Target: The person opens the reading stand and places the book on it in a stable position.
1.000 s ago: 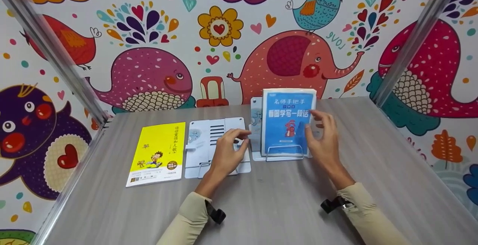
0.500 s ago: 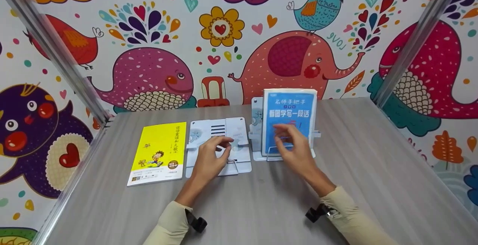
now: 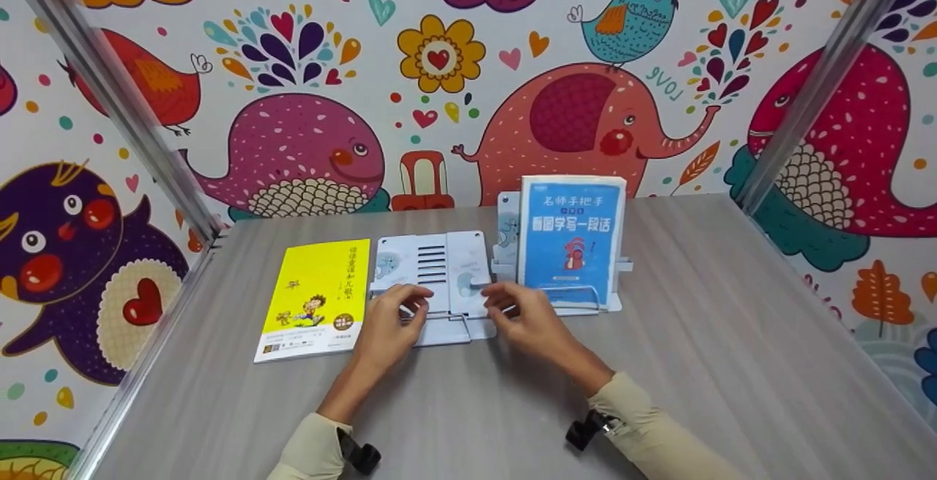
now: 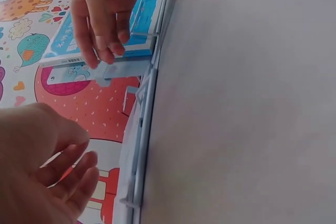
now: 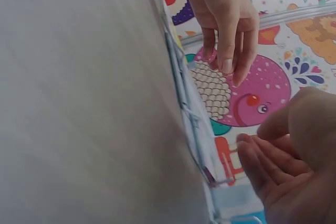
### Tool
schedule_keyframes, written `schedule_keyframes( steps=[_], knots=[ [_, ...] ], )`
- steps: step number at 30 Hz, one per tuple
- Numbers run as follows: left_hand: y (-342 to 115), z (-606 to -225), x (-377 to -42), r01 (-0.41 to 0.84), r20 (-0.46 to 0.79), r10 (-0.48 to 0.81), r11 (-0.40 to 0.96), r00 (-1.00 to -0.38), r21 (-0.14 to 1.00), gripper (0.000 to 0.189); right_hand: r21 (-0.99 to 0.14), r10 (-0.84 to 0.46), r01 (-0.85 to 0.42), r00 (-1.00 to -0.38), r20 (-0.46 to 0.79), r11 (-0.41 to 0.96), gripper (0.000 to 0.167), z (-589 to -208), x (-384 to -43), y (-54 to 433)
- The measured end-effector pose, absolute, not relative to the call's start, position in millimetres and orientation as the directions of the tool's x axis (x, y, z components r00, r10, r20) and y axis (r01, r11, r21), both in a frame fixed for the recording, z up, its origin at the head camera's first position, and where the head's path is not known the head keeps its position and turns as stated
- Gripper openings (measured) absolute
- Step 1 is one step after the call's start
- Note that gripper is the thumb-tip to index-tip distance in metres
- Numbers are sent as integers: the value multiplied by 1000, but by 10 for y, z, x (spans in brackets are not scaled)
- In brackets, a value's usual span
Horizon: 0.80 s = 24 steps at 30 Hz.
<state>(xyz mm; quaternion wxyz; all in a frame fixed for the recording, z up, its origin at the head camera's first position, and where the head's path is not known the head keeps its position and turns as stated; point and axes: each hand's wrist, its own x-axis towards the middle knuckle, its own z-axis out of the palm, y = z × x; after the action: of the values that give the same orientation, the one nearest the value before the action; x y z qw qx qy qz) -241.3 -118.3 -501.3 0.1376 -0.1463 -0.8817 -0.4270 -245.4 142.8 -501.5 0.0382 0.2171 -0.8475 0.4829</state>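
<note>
A white book stand (image 3: 468, 249) with dark slots lies folded flat on the table. My left hand (image 3: 386, 328) hovers over its near left part, fingers loosely bent and holding nothing. Over the stand's near right corner is my right hand (image 3: 531, 320), also holding nothing, thumb apart from the fingers. Just behind the right hand, a blue book (image 3: 571, 249) leans upright on a second white stand (image 3: 506, 224), with a wire holder across its lower front. From the left wrist view, the flat stand's edge (image 4: 140, 150) runs low along the table, apart from the left fingers.
A yellow book (image 3: 318, 275) lies flat on the grey table (image 3: 483, 421), left of the folded stand. Cartoon-printed wall panels (image 3: 505, 41) close off the back and sides, with metal posts (image 3: 124, 92) at the corners.
My right hand has left the right side of the blue book and moved left and down toward the flat stand. My left hand has drifted left and nearer. The stand's side clips beside the blue book now show.
</note>
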Motion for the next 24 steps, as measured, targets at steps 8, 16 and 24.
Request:
schedule_keyframes(
  steps=[8, 16, 24],
  knots=[
    [-1325, -5072, -2374, 327, 328, 116, 619, -937, 714, 18, -804, -393, -299, -915, 90, 514, 27, -5123, -2465, 1267],
    [-1419, -5114, -2344, 260, 257, 102, 645, -961, 718, 17, -797, -400, -259, -916, 24, 545, 25, -5095, -2504, 1201],
    [-1452, -5125, -2319, 183, 183, 72, 673, -981, 717, 20, -803, -409, -251, -913, 10, 541, 23, -5122, -2506, 1199]
  ],
)
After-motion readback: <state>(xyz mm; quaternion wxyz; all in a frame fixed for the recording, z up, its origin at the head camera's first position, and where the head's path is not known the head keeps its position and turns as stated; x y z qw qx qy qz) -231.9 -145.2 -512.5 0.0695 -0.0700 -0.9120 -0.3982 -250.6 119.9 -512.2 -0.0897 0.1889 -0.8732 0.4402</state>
